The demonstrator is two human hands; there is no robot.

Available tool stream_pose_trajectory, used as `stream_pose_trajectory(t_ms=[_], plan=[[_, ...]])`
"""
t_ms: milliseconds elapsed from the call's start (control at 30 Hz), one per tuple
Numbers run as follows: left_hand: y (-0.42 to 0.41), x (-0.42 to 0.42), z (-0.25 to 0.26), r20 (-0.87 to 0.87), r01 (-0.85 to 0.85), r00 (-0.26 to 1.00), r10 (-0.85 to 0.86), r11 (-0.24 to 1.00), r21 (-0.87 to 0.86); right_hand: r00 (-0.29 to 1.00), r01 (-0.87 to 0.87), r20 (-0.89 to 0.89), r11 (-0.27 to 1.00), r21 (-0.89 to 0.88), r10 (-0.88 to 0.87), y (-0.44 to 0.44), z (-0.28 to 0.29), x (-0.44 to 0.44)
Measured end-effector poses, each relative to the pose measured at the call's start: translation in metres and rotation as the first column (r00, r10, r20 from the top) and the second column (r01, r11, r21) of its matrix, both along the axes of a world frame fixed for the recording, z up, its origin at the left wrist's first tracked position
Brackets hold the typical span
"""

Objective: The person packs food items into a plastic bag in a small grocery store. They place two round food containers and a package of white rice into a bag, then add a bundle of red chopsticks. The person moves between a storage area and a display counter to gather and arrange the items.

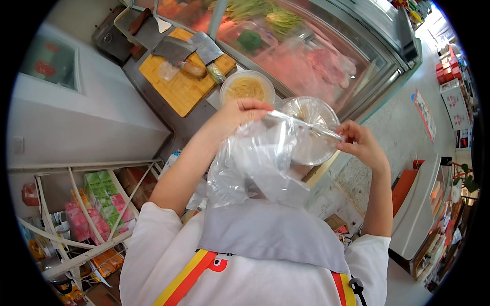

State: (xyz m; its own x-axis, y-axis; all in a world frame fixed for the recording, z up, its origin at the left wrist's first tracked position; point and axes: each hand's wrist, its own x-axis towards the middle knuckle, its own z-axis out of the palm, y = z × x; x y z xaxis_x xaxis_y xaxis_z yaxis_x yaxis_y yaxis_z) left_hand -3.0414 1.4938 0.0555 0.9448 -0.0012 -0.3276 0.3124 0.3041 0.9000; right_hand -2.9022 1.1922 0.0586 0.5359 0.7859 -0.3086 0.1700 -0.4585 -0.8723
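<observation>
A clear plastic bag [264, 153] is stretched between my hands, its upper edge drawn into a taut, twisted band. My left hand [249, 113] pinches one end of that band, and my right hand [356, 139] pinches the other. Beneath and behind the plastic stands a round white container [319, 157], its contents mostly hidden by wrinkled film and glare. Just beyond my left hand is a round translucent tub [271, 88] of pale yellow strips of food [247, 88]. The loose part of the bag hangs down in front of my grey apron [271, 233].
Two cleavers [174, 49] [206, 46] lie on a wooden cutting board [168, 86] at the upper left. Behind the tubs, a glass display case [383, 65] holds meat [325, 61] and leafy vegetables [283, 21]. Lower left, a white metal rack [88, 250] holds boxes [101, 191].
</observation>
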Motion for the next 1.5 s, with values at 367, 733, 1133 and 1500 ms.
stream_pose_trajectory(t_ms=[367,733,1133,1500], plan=[[0.046,-0.154,-0.023,0.097,-0.689,0.715,0.692,0.676,0.26,0.985,0.117,0.032,0.802,0.585,-0.167,0.054,0.045,-0.078],[-0.128,-0.348,-0.039,0.277,-0.959,0.154,0.948,0.076,0.275,0.779,-0.536,-0.137,0.764,0.36,0.611,0.152,-0.059,-0.222],[-0.437,-0.707,-0.07,0.135,-0.259,-0.935,0.328,-0.892,0.372,0.126,-0.959,-0.213,0.174,0.224,0.969,0.141,-0.119,-0.597],[-0.529,-1.037,-0.063,0.118,-0.201,-0.964,0.24,-0.941,0.272,-0.167,-0.98,-0.417,-0.197,-0.028,0.893,0.067,-0.095,-1.064]])
